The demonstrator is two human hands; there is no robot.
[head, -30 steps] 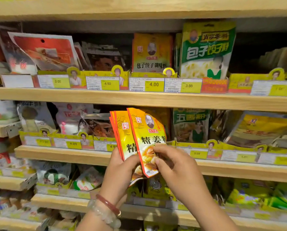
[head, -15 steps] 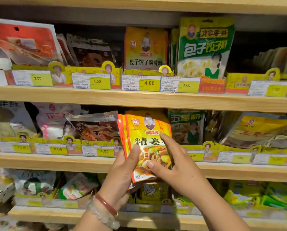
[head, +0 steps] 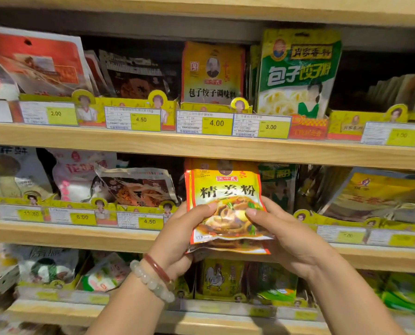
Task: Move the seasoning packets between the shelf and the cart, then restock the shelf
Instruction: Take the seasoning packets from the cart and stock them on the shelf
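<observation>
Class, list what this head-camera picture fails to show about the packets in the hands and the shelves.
- Number of yellow packets: head view, front one covers the rest.
- Shelf slot behind: the packets and both hands, left hand, right hand, hide it.
- Far-right price tag: blurred.
- Cart: outside the frame.

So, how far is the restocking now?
Both hands, left hand and right hand, grip a small stack of yellow ginger-powder packets at the middle shelf, in front of a matching packet. Still to do: slide them in. No cart is visible.
</observation>
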